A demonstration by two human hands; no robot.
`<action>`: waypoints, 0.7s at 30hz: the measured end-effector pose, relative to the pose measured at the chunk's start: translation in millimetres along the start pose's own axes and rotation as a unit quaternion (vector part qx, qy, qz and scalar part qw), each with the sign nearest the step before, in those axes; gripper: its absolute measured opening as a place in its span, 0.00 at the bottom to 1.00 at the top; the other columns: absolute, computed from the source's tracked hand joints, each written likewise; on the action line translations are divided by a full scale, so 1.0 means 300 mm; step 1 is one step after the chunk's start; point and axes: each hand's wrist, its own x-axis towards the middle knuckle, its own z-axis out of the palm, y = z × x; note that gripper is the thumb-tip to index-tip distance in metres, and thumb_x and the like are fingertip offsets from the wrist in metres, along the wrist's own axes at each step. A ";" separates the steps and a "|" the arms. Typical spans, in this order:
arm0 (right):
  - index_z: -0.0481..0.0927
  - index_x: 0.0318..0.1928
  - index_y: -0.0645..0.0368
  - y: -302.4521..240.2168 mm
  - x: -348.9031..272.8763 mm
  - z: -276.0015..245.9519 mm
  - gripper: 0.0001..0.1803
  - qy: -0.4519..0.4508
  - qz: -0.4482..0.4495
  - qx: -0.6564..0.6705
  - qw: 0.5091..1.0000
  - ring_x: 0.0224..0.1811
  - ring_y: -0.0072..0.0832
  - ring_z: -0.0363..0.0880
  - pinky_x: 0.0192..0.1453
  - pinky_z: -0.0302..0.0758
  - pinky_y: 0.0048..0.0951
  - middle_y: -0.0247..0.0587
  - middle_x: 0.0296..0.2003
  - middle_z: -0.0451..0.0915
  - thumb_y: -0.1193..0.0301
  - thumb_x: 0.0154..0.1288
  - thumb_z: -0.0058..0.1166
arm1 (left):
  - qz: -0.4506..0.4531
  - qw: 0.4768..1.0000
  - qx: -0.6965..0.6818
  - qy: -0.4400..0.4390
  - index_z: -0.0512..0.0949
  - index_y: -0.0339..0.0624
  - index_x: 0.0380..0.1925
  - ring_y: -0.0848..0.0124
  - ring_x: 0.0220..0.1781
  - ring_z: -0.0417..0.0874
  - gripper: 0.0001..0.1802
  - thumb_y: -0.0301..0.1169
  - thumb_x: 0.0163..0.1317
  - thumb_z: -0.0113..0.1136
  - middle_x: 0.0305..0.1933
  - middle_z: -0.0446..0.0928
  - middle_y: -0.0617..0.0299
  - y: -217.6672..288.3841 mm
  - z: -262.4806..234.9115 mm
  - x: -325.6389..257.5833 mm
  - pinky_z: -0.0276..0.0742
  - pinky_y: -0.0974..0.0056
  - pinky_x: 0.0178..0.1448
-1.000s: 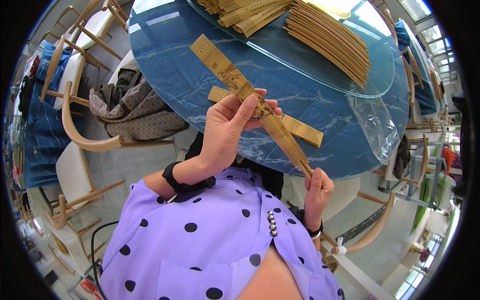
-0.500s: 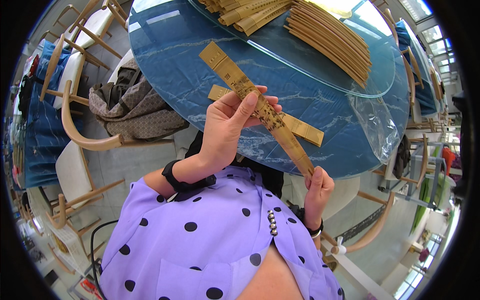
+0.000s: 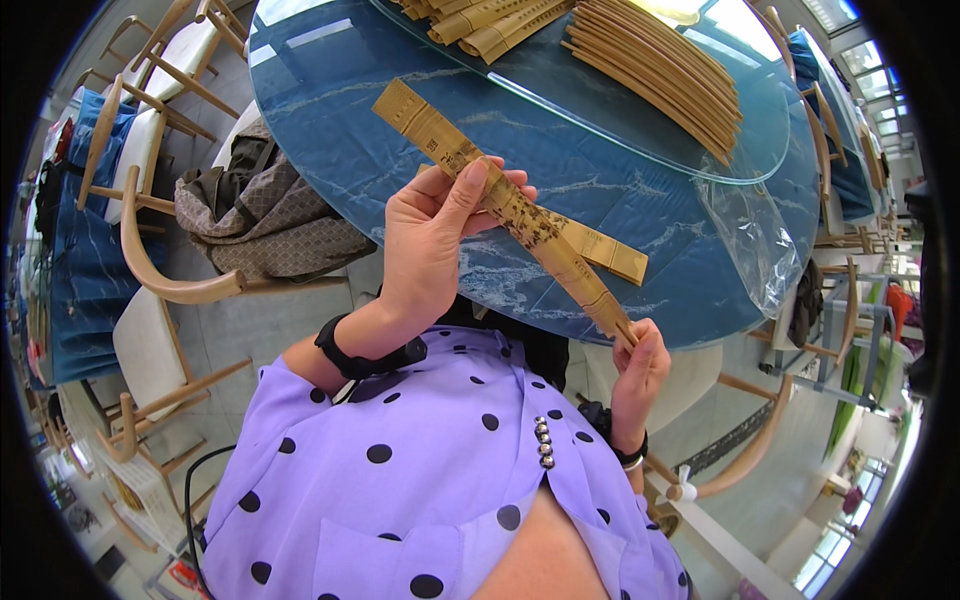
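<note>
A long, flat, gold-tan paper sleeve [image 3: 540,228] with dark printing slants between my hands, its upper end pointing to the far left. My left hand [image 3: 430,235] is closed on its upper half, thumb on top and fingers beneath. Its lower end is pinched by my right hand [image 3: 642,372], where thin brown tips seem to show at the mouth; what is inside is hidden. Under it, a similar paper sleeve [image 3: 612,256] lies on the blue table [image 3: 350,140], partly covered by the held one and my left hand.
A glass turntable [image 3: 770,170] carries a pile of tan paper sleeves [image 3: 520,28] and a row of slim brown sticks [image 3: 660,75]. Clear plastic film [image 3: 755,250] hangs by the table's right edge. A patterned bag [image 3: 290,220] rests on a wooden chair [image 3: 130,235] at left.
My left hand has shifted left with the sleeve's upper end. My right hand keeps its pinch and has moved slightly up. The sleeve now looks a little more bowed.
</note>
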 end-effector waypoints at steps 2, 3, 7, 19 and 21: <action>0.69 0.32 0.63 0.009 -0.012 -0.014 0.25 -0.029 -0.027 -0.010 0.999 0.24 0.15 0.58 0.26 0.53 0.22 0.30 0.25 0.65 0.56 0.85 0.41 | 0.019 1.000 0.010 0.010 0.81 0.33 0.51 0.60 0.51 0.90 0.17 0.38 0.77 0.58 0.48 0.86 0.48 0.010 -0.014 0.010 0.88 0.64 0.53; 0.69 0.33 0.63 0.015 -0.020 -0.020 0.24 -0.043 -0.040 -0.015 0.998 0.24 0.15 0.58 0.26 0.53 0.21 0.29 0.25 0.65 0.57 0.85 0.41 | 0.023 1.000 -0.010 0.019 0.83 0.33 0.48 0.61 0.50 0.90 0.17 0.38 0.75 0.61 0.46 0.87 0.50 0.007 -0.009 0.007 0.89 0.64 0.51; 0.69 0.33 0.63 0.031 -0.026 -0.017 0.22 -0.018 -0.055 0.008 0.998 0.24 0.15 0.58 0.26 0.53 0.21 0.29 0.25 0.64 0.59 0.84 0.43 | -0.022 0.999 0.024 0.003 0.83 0.32 0.47 0.62 0.50 0.90 0.17 0.38 0.74 0.62 0.45 0.87 0.51 0.001 -0.024 0.005 0.89 0.64 0.50; 0.68 0.31 0.62 0.049 0.009 -0.086 0.24 0.025 -0.036 0.059 0.997 0.24 0.14 0.57 0.26 0.52 0.20 0.28 0.27 0.63 0.58 0.85 0.41 | -0.110 0.990 0.052 -0.072 0.84 0.29 0.46 0.67 0.44 0.90 0.13 0.31 0.72 0.65 0.44 0.87 0.52 0.002 -0.026 -0.036 0.90 0.61 0.51; 0.68 0.31 0.62 0.045 0.001 -0.077 0.24 0.043 -0.042 0.060 0.996 0.24 0.14 0.57 0.26 0.52 0.20 0.28 0.27 0.64 0.58 0.85 0.41 | -0.114 0.990 0.045 -0.074 0.84 0.29 0.47 0.67 0.44 0.90 0.13 0.30 0.72 0.65 0.45 0.87 0.52 -0.010 -0.018 -0.049 0.90 0.61 0.51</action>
